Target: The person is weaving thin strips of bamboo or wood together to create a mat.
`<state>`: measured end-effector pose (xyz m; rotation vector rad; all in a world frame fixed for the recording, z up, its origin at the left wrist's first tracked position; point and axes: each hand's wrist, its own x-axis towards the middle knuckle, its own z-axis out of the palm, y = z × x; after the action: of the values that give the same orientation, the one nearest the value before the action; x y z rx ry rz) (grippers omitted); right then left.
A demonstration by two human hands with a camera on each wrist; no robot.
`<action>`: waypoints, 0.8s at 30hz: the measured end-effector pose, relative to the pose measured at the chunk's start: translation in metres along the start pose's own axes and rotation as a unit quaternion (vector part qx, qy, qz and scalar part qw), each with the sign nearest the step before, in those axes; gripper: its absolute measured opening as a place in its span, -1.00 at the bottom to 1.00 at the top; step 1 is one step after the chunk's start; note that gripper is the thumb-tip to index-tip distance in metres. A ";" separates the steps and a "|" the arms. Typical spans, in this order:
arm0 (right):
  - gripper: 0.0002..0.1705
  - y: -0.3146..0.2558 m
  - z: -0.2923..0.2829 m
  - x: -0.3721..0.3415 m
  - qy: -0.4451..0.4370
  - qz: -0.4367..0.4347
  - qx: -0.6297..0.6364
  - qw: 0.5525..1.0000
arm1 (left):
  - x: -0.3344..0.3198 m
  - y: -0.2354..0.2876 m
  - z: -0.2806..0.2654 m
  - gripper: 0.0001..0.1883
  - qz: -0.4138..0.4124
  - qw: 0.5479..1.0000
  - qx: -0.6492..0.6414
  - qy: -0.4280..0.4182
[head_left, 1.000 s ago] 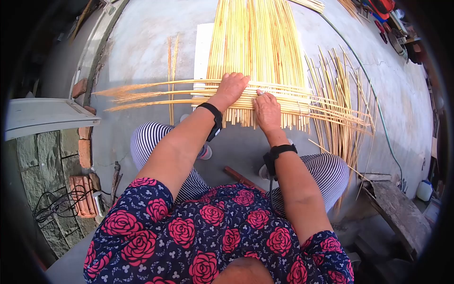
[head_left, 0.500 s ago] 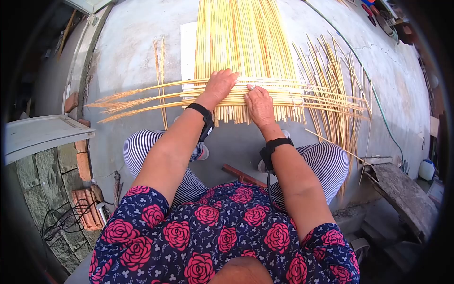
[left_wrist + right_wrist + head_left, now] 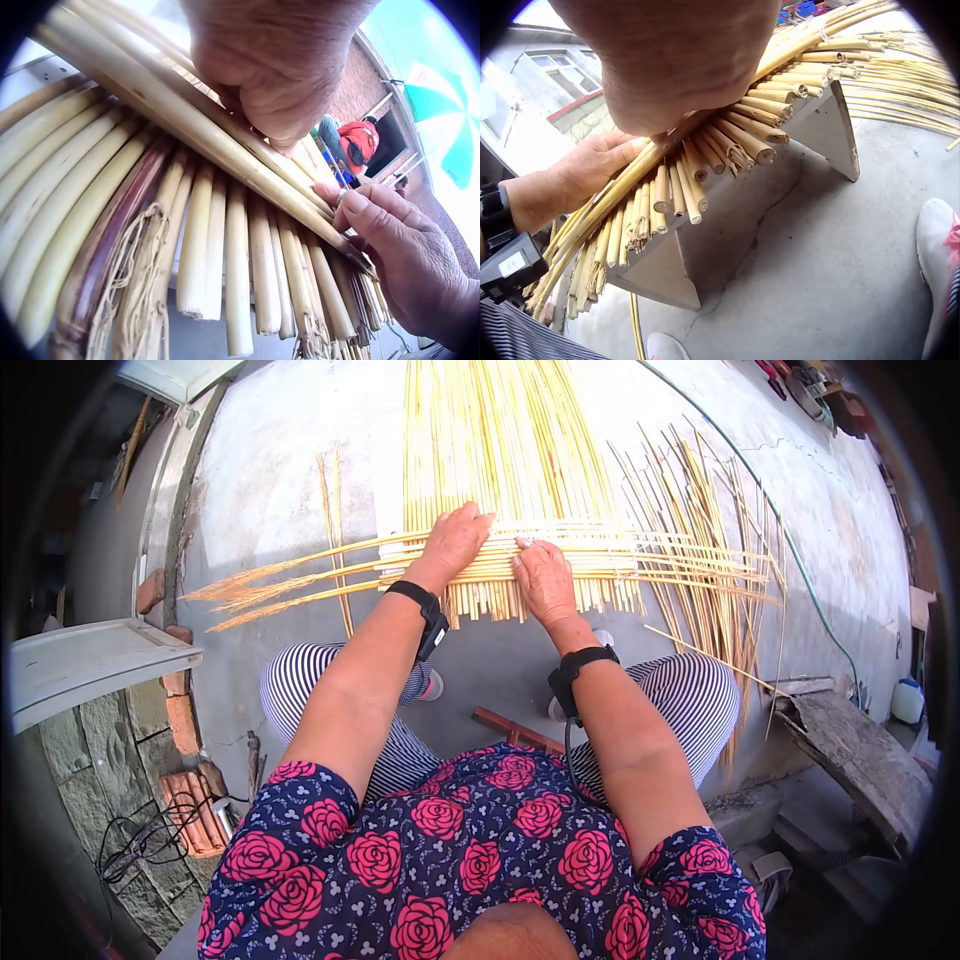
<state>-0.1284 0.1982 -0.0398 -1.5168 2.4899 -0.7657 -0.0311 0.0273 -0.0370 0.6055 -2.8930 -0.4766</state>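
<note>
A wide layer of straight, pale yellow sorghum stalks (image 3: 490,440) runs away from the person, its cut ends (image 3: 757,154) toward the body. Across these near ends lie several crosswise stalks (image 3: 330,573), with feathery tips on the left. My left hand (image 3: 458,545) grips the crosswise stalks left of the middle; in the right wrist view its thumb lies over them. Just right of it, my right hand (image 3: 545,580) pinches the crosswise stalks. The thumb and fingers of this right hand (image 3: 405,247) show close at the stalk in the left wrist view.
A white stand (image 3: 825,127) supports the stalk layer above the concrete floor. More loose stalks (image 3: 700,540) lie to the right, with a green hose (image 3: 800,565) beyond. Two thin stalks (image 3: 333,520) lie left. A reddish bar (image 3: 515,730) is on the floor between the feet.
The head view has shifted, so the stalks and hands appear slightly farther left. Both hands stay at nearly the same places on the crosswise stalks.
</note>
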 end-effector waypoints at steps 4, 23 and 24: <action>-0.66 -0.002 -0.001 0.000 -0.004 0.007 -0.004 1.000 | -0.001 -0.001 0.002 -0.70 0.004 1.000 0.013 0.003; -0.69 0.013 0.007 -0.002 -0.009 -0.053 0.018 0.998 | -0.012 0.007 0.005 -0.79 0.021 0.996 -0.031 0.080; -0.67 0.008 0.005 -0.002 -0.004 -0.037 0.032 0.999 | -0.012 0.004 0.007 -0.78 0.024 0.996 -0.033 0.084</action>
<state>-0.1316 0.2011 -0.0482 -1.5943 2.3912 -0.8420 -0.0237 0.0379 -0.0428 0.5363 -2.7147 -0.4888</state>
